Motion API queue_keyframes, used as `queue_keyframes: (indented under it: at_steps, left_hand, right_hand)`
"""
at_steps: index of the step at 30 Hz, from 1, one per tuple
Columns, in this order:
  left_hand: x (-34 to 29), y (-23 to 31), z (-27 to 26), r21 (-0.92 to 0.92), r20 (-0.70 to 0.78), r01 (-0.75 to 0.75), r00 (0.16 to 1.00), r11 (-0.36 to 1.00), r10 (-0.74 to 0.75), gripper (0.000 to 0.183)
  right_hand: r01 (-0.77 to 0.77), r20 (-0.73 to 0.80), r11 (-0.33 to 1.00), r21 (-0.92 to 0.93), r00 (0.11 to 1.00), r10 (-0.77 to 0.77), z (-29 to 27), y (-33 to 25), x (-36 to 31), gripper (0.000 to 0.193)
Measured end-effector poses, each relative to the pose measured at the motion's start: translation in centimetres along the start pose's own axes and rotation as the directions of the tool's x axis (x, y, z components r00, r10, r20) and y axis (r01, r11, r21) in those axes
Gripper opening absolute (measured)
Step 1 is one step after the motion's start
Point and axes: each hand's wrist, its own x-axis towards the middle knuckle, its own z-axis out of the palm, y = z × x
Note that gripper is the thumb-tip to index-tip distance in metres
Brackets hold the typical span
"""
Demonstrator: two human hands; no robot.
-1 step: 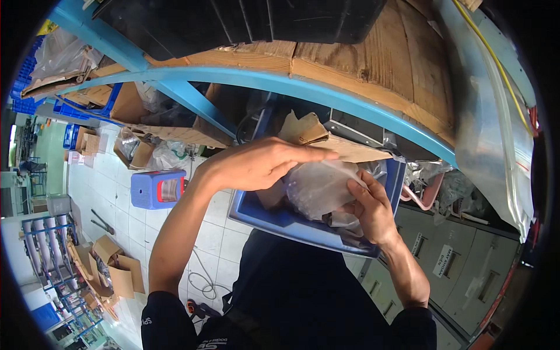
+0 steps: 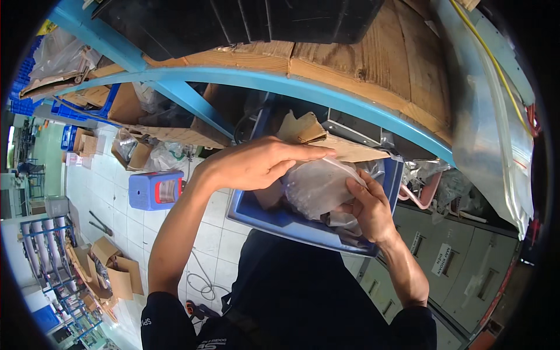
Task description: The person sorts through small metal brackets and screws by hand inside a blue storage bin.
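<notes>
A cloudy plastic bag (image 2: 318, 189) is held over a blue plastic bin (image 2: 280, 224), its top edge stretched between my two hands. My right hand (image 2: 370, 204) pinches the bag's right edge between thumb and fingers. My left hand (image 2: 262, 163) reaches across from the left, its index finger stretched along the bag's upper corner; the fingertips seem closed on that corner, though the palm side is hidden. What is in the bag cannot be made out. Just beyond the left fingertips, a torn piece of cardboard (image 2: 347, 149) sticks up from the bin.
A light-blue shelf frame (image 2: 326, 84) with wooden boards (image 2: 373, 64) crosses above the bin. A black crate (image 2: 233, 23) rests on top. Grey drawers (image 2: 431, 256) stand at the right. On the tiled floor at left are a blue stool (image 2: 153, 191) and an open cardboard box (image 2: 116, 271).
</notes>
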Motion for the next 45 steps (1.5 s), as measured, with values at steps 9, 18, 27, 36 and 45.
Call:
queue_keyframes:
  at_steps: [9, 18, 27, 36, 45]
  left_hand:
    - [-0.4, -0.8, -0.4, -0.192, -0.001, -0.207, 0.978, 0.959, 0.211, 0.061]
    - [-2.7, 4.0, -1.0, -0.243, -0.288, -0.078, 0.958, 0.967, 0.005, 0.047]
    - [3.1, 8.0, 4.7, 0.748, -0.351, 0.031, 0.867, 0.663, 0.355, 0.045]
    - [-0.4, 5.1, 10.1, 0.798, -0.287, 0.032, 0.898, 0.602, 0.333, 0.04]
    - [-4.5, 5.5, 14.2, 0.814, -0.017, -0.222, 0.914, 0.536, 0.404, 0.032]
  right_hand:
    - [-0.062, 0.019, 0.996, -0.066, 0.998, 0.063, 5.0, 0.6, -1.9, 0.045]
    - [0.48, 0.313, 0.622, -0.619, 0.877, -0.366, 4.5, 0.7, -2.6, 0.031]
    - [0.077, 0.205, -0.197, -0.977, 0.576, -0.792, -4.2, -2.9, -2.0, 0.051]
    - [0.331, 0.308, -0.135, -0.934, 0.554, -0.774, -6.9, 1.7, -2.2, 0.018]
    - [0.346, 0.343, -0.162, -0.924, 0.565, -0.75, -7.5, 3.5, -5.2, 0.016]
